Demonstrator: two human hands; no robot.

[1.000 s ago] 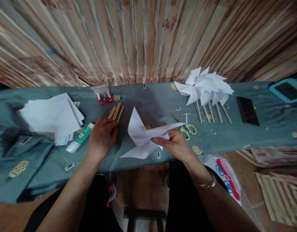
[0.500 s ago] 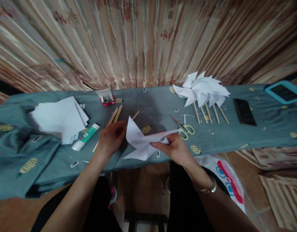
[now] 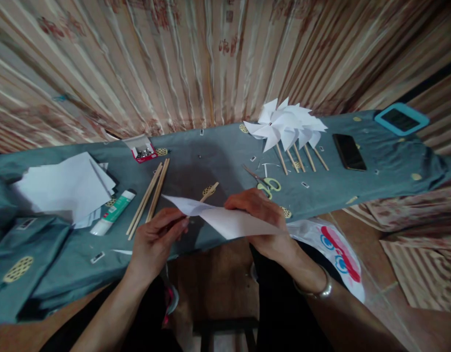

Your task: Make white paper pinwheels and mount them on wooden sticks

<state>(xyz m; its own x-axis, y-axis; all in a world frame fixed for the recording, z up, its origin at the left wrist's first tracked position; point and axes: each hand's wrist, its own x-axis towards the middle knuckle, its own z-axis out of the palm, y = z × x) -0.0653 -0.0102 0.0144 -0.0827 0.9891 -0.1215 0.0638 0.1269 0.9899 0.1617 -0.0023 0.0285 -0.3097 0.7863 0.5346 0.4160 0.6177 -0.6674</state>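
A white paper pinwheel [image 3: 232, 224] is tilted nearly edge-on above the table's front edge. My right hand [image 3: 262, 215] is closed on it from the right, its fingers partly hidden by the paper. From the left, my left hand [image 3: 157, 237] pinches a thin wooden stick [image 3: 209, 191]; the stick passes behind the paper's left part and its far end shows beyond. The fingertips of that hand are close to the paper's left blade; whether they touch it I cannot tell.
Loose wooden sticks [image 3: 149, 198], a glue stick [image 3: 113, 212], stacked white paper [image 3: 66, 186] and a box of pins [image 3: 143, 150] lie left. Scissors [image 3: 264, 183], finished pinwheels [image 3: 284, 124], a phone [image 3: 350, 152] and a blue-framed tablet [image 3: 401, 119] lie right.
The pinwheel has tipped from showing its blades to nearly edge-on, with my right hand turned over. My left hand has lowered with the stick. The whole view has shifted a little.
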